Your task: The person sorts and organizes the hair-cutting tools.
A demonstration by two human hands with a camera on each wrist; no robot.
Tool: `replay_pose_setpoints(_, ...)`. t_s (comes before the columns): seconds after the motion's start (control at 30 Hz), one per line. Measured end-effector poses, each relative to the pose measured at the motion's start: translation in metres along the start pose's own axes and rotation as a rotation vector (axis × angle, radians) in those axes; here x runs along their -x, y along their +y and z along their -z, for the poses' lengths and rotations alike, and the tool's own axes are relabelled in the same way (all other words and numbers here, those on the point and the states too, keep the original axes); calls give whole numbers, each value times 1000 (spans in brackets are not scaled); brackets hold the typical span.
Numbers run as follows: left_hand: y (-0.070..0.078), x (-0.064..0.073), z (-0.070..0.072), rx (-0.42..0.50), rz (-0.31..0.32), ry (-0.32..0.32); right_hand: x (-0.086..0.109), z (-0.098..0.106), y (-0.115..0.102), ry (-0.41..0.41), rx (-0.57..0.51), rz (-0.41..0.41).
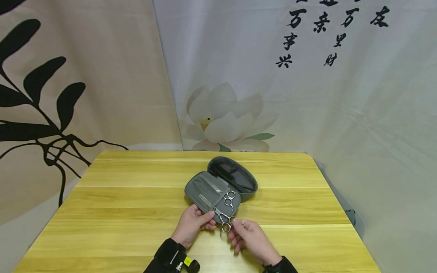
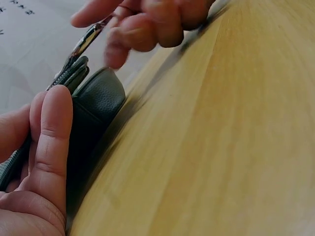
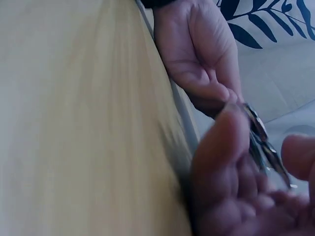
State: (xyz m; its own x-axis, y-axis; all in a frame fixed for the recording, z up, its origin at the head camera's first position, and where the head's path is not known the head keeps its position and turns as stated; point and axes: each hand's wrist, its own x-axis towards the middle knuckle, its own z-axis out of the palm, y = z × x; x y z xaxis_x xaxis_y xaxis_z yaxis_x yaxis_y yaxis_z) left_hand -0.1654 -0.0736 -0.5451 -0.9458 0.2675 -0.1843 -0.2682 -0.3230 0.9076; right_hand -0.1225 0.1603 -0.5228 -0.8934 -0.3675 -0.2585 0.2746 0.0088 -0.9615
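Note:
A grey hard-shell case (image 1: 201, 184) lies unfolded on the table. My left hand (image 1: 192, 226) grips its near edge, thumb on top and fingers underneath; in the left wrist view the fingers (image 2: 54, 132) wrap the case's edge. My right hand (image 1: 252, 238) pinches a finger ring of a pair of silver scissors (image 1: 225, 226) at that same edge. The blades of these scissors point toward the left thumb, over the pocketed panel. A second pair of scissors (image 1: 228, 198) sits further up the panel, its finger rings showing.
The case's deeper half (image 1: 250, 191) stands open behind the panel, with dark items inside. Clear pockets (image 1: 208, 189) line the panel. A wood-grain table (image 1: 136, 212) bears it all, and printed cloth (image 1: 341, 106) hangs beyond the table's far edge.

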Motion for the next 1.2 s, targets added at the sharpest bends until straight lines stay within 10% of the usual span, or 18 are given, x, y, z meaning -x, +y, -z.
replay_pose_setpoints(0.17, -1, -1, 2, 11, 0, -11, 2, 8, -9, 157, 188, 13)
replay_pose_setpoints(0.37, 0, -1, 4, 11, -4, -22, 4, 19, -12, 21, 478, 104)
replay_pose_setpoints(0.53, 1, 0, 4, 6, -5, -30, 4, 16, -14, 83, 612, 171)
replay_pose_setpoints(0.9, 1, 0, 4, 4, -3, -56, -2, 7, -22, 270, 589, 159)
replay_pose_setpoints(1.2, 0, 0, 3, 0, 7, -50, -9, 13, -29, 204, 451, 68)
